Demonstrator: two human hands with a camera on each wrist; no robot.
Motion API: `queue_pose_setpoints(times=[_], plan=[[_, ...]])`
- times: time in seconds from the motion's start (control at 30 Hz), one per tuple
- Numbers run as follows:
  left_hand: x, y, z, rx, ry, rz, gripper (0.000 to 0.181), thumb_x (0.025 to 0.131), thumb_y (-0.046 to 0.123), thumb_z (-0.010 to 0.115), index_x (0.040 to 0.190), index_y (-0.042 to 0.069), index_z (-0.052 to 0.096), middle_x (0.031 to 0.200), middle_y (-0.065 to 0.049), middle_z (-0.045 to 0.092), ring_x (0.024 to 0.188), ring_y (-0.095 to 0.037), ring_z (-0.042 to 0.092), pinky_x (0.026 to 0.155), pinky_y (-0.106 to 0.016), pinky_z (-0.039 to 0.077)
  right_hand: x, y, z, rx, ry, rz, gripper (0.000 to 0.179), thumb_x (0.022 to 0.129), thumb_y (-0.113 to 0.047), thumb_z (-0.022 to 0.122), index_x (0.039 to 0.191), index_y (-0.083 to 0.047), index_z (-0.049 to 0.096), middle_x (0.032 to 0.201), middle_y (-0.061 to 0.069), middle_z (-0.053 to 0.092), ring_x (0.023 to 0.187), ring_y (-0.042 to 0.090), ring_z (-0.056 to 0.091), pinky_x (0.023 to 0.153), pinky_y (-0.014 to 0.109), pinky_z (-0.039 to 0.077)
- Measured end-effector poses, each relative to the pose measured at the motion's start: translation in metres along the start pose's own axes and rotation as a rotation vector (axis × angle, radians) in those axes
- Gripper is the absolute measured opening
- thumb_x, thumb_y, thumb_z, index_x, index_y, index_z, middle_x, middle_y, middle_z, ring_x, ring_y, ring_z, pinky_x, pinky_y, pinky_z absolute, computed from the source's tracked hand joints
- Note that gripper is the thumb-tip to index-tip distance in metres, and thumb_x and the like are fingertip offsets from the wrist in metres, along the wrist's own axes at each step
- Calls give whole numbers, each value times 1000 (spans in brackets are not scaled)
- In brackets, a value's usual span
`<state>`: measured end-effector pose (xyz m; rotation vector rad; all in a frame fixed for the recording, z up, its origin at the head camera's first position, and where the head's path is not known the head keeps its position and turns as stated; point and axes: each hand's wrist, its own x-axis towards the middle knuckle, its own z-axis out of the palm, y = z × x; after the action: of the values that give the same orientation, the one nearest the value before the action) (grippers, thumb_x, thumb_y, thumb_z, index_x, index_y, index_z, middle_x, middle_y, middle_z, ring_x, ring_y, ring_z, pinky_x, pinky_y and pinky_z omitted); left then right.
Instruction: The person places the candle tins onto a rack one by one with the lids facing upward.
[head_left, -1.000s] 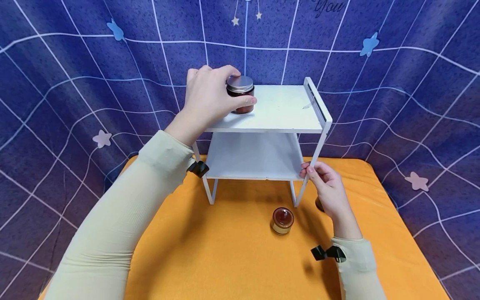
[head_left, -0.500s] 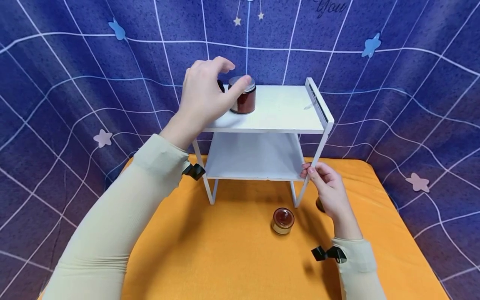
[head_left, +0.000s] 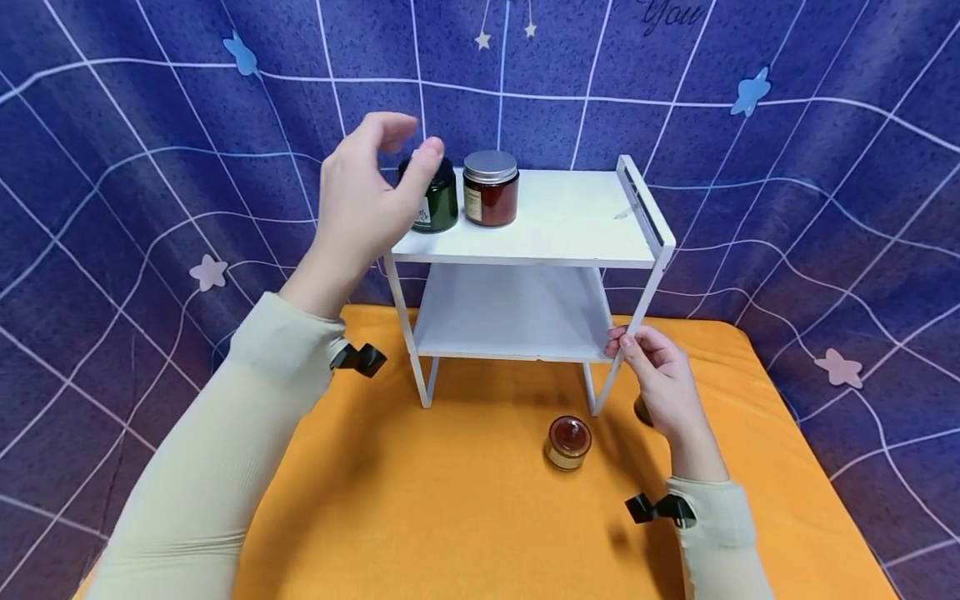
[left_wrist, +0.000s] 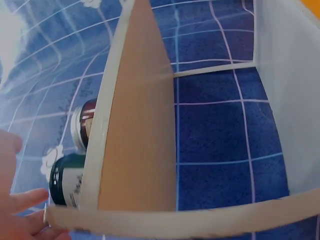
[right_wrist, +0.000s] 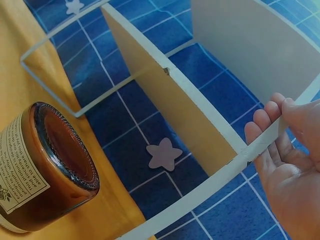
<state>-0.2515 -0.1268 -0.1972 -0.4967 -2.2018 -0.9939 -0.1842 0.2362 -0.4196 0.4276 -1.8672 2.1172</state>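
A white two-tier shelf (head_left: pixel 570 242) stands on an orange cloth. On its top, at the left, are a dark green jar (head_left: pixel 444 204) with a black lid and an amber jar (head_left: pixel 491 200) with a silver lid, side by side. My left hand (head_left: pixel 363 187) hovers at the top left corner, thumb and fingers spread apart, partly hiding the green jar; nothing is held. In the left wrist view its fingers (left_wrist: pixel 27 200) are close to that jar. My right hand (head_left: pixel 663 375) grips the shelf's right front leg (right_wrist: pixel 200 192) beside the lower tier, thumb and fingers round it.
Another amber jar (head_left: pixel 567 443) sits lid down on the orange cloth (head_left: pixel 450 500), in front of the shelf. Part of a dark jar (head_left: pixel 643 410) shows behind my right hand. The lower tier (head_left: pixel 517 317) is bare. A blue gridded curtain (head_left: pixel 225 125) surrounds the back and sides.
My left hand has let go of the silver-lidded amber jar and moved left, uncovering it and part of the green jar. The right hand keeps its grip on the leg.
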Motion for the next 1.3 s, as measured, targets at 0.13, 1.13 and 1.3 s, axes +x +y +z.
queue_pose_setpoints(times=[0.13,1.13,1.3], plan=[[-15,-13,-7,-110,57,-79,51,107,51,60,140,13,70,136,1,75,123,-9,67,99,-30,49,0,0,0,-1,1,3,25,113,-4,56,118,20,63,106,5,76,97,12,72,99,24,58],[-127,-91,35,-658,-4,-272,49,104,10,38,144,-9,58,136,-28,67,124,-41,66,108,-37,51,-2,3,-1,-14,16,-23,24,113,-1,55,118,23,61,102,1,77,96,11,72,98,23,58],[-136,-97,43,-779,-23,-265,49,103,6,38,145,-12,56,140,-28,66,125,-41,67,110,-39,52,-1,2,0,-18,12,-21,26,113,-2,56,118,23,60,101,1,76,96,11,71,99,23,58]])
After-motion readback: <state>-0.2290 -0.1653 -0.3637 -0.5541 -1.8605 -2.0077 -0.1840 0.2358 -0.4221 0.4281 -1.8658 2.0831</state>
